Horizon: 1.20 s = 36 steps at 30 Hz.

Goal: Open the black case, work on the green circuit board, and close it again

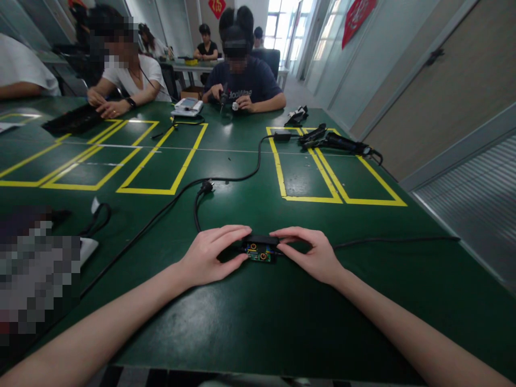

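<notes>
Low over the green table in front of me is a small black cable box with its inside exposed. A green circuit board (259, 255) with two copper-coloured ring coils faces me. A black cover (263, 239) stands along the far side of the board. My left hand (213, 255) grips the box's left end, fingertips at the cover and thumb at the board's edge. My right hand (308, 251) pinches the right end of the cover between fingers and thumb. Black cable (395, 239) runs off to the right, and a cord with a plug (207, 186) lies beyond my left hand.
Yellow tape rectangles (229, 189) mark the green table (237, 328). A long black cable (161, 210) crosses it with an inline block (282, 137). Black parts (334, 142) lie at far right. Co-workers (245, 80) sit opposite; a blurred item (36, 279) is at left.
</notes>
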Each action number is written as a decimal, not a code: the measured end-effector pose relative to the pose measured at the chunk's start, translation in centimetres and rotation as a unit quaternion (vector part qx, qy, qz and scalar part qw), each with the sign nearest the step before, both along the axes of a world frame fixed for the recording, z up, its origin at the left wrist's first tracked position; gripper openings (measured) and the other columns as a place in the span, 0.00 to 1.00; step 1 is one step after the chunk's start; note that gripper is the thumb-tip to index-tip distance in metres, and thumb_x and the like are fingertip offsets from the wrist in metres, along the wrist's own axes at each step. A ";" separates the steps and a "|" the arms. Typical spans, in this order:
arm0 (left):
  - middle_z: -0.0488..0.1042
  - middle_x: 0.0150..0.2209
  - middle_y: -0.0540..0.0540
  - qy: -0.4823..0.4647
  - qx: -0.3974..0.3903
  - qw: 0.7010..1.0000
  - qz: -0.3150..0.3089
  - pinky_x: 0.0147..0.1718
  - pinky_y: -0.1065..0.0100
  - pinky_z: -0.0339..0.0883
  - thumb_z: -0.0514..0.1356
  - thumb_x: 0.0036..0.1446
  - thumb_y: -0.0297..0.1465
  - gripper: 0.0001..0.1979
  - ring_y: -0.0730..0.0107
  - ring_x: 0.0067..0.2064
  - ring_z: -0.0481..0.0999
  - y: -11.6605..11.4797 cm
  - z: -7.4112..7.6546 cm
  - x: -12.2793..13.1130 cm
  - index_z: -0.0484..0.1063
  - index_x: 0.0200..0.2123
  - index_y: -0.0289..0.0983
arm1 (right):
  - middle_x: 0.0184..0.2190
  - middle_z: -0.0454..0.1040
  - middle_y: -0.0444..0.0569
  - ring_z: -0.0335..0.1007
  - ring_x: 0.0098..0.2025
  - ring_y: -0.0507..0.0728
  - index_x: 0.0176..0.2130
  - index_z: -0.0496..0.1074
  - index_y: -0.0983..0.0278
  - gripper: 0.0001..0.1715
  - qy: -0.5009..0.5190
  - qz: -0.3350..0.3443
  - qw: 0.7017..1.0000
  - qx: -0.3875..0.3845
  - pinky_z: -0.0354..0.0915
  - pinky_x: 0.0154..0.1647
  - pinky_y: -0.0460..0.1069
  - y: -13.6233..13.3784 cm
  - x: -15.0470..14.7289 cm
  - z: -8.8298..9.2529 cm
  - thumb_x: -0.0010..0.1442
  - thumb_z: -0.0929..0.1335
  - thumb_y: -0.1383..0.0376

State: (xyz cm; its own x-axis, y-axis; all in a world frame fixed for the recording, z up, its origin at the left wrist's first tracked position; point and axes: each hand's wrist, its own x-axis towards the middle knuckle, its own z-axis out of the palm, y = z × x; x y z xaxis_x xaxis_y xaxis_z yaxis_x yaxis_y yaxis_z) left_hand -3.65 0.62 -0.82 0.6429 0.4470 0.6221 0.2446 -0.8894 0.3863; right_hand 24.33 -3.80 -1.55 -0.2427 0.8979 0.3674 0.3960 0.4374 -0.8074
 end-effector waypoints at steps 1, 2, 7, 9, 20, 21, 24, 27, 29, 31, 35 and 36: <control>0.81 0.53 0.38 -0.002 0.000 1.000 0.000 0.52 0.63 0.81 0.63 0.68 0.30 0.20 0.62 0.52 0.84 0.0 0.0 0.0 0.69 0.62 0.38 | 0.43 0.86 0.52 0.85 0.40 0.58 0.48 0.82 0.62 0.11 -0.008 0.009 1.000 0.017 0.82 0.45 0.53 0.0 0.0 0.1 0.67 0.72 0.62; 0.82 0.52 0.38 -0.003 0.000 1.000 -0.001 0.50 0.64 0.81 0.62 0.68 0.30 0.20 0.63 0.51 0.85 0.0 0.0 0.0 0.70 0.62 0.38 | 0.42 0.86 0.52 0.85 0.41 0.58 0.48 0.81 0.62 0.11 -0.015 0.020 0.999 0.037 0.81 0.45 0.53 0.0 0.1 0.2 0.68 0.72 0.63; 0.83 0.46 0.41 0.005 -0.003 1.000 -0.008 0.46 0.66 0.82 0.61 0.69 0.29 0.17 0.65 0.45 0.85 0.0 0.2 0.0 0.71 0.59 0.37 | 0.43 0.84 0.53 0.83 0.44 0.57 0.47 0.79 0.62 0.09 -0.039 0.074 0.991 0.108 0.79 0.47 0.52 0.0 0.0 0.5 0.71 0.69 0.65; 0.83 0.46 0.41 0.007 -0.003 1.000 -0.012 0.46 0.66 0.81 0.61 0.69 0.29 0.16 0.65 0.45 0.85 0.0 0.2 0.0 0.72 0.58 0.37 | 0.43 0.83 0.53 0.82 0.45 0.57 0.47 0.79 0.62 0.08 -0.052 0.081 0.988 0.120 0.79 0.47 0.52 0.0 0.0 0.5 0.71 0.68 0.66; 0.79 0.52 0.38 0.102 -0.020 0.994 -0.029 0.47 0.58 0.77 0.63 0.67 0.33 0.11 0.57 0.50 0.81 -0.2 -0.4 0.4 0.74 0.50 0.36 | 0.46 0.78 0.54 0.78 0.46 0.57 0.45 0.74 0.62 0.06 -0.129 0.103 0.977 0.138 0.75 0.45 0.51 -0.2 -0.3 0.2 0.67 0.70 0.69; 0.79 0.52 0.38 0.113 -0.025 0.993 -0.026 0.47 0.58 0.76 0.64 0.66 0.33 0.11 0.57 0.50 0.80 -0.3 -0.4 0.5 0.74 0.49 0.36 | 0.47 0.76 0.54 0.78 0.45 0.57 0.44 0.73 0.62 0.06 -0.136 0.104 0.977 0.126 0.75 0.43 0.51 -0.3 -0.4 0.2 0.66 0.71 0.68; 0.78 0.52 0.38 0.139 -0.044 0.989 -0.018 0.48 0.57 0.75 0.66 0.63 0.32 0.14 0.55 0.52 0.79 -0.5 -0.4 0.8 0.72 0.50 0.36 | 0.48 0.73 0.56 0.76 0.46 0.58 0.45 0.69 0.61 0.10 -0.163 0.104 0.976 0.099 0.74 0.44 0.51 -0.4 -0.7 0.0 0.63 0.72 0.68; 0.78 0.51 0.39 0.148 -0.057 0.987 -0.012 0.49 0.56 0.74 0.66 0.62 0.32 0.15 0.55 0.52 0.78 -0.5 -0.5 0.9 0.71 0.50 0.37 | 0.50 0.74 0.57 0.76 0.49 0.60 0.47 0.69 0.61 0.14 -0.187 0.106 0.971 0.103 0.75 0.47 0.54 -0.4 -0.9 -0.3 0.62 0.72 0.69; 0.78 0.51 0.39 0.148 -0.064 0.987 -0.012 0.50 0.56 0.73 0.65 0.63 0.31 0.14 0.55 0.52 0.78 -0.5 -0.7 1.0 0.71 0.51 0.37 | 0.51 0.75 0.59 0.76 0.52 0.62 0.50 0.69 0.62 0.16 -0.208 0.112 0.964 0.119 0.75 0.51 0.57 -0.3 -0.9 -0.4 0.63 0.72 0.68; 0.78 0.51 0.40 0.150 -0.069 0.986 -0.013 0.51 0.56 0.73 0.64 0.64 0.31 0.14 0.56 0.52 0.78 -0.4 -0.8 1.0 0.71 0.52 0.38 | 0.52 0.77 0.60 0.75 0.54 0.64 0.53 0.69 0.63 0.19 -0.232 0.118 0.956 0.135 0.74 0.53 0.60 -0.2 -0.9 -0.4 0.64 0.72 0.66; 0.78 0.52 0.39 0.150 -0.057 0.987 -0.014 0.49 0.58 0.73 0.62 0.67 0.31 0.11 0.56 0.52 0.77 -0.4 -0.7 1.0 0.72 0.51 0.36 | 0.51 0.78 0.61 0.76 0.54 0.65 0.54 0.70 0.64 0.17 -0.256 0.125 0.946 0.153 0.75 0.52 0.60 -0.1 -0.7 -0.2 0.68 0.71 0.62; 0.78 0.51 0.39 0.150 -0.053 0.987 -0.016 0.49 0.58 0.73 0.61 0.68 0.32 0.10 0.57 0.51 0.78 -0.3 -0.7 1.0 0.72 0.51 0.36 | 0.51 0.79 0.61 0.76 0.54 0.65 0.54 0.70 0.64 0.16 -0.257 0.125 0.946 0.155 0.75 0.52 0.60 -0.1 -0.7 -0.1 0.69 0.70 0.62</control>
State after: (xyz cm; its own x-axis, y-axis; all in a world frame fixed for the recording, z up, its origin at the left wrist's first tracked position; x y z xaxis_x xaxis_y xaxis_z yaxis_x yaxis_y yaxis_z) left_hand -2.63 0.28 -1.49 0.8054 0.4765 0.3526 0.3346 -0.8564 0.3931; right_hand 23.61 -3.91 -1.65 -0.6506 0.6578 0.3795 0.5543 0.7529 -0.3547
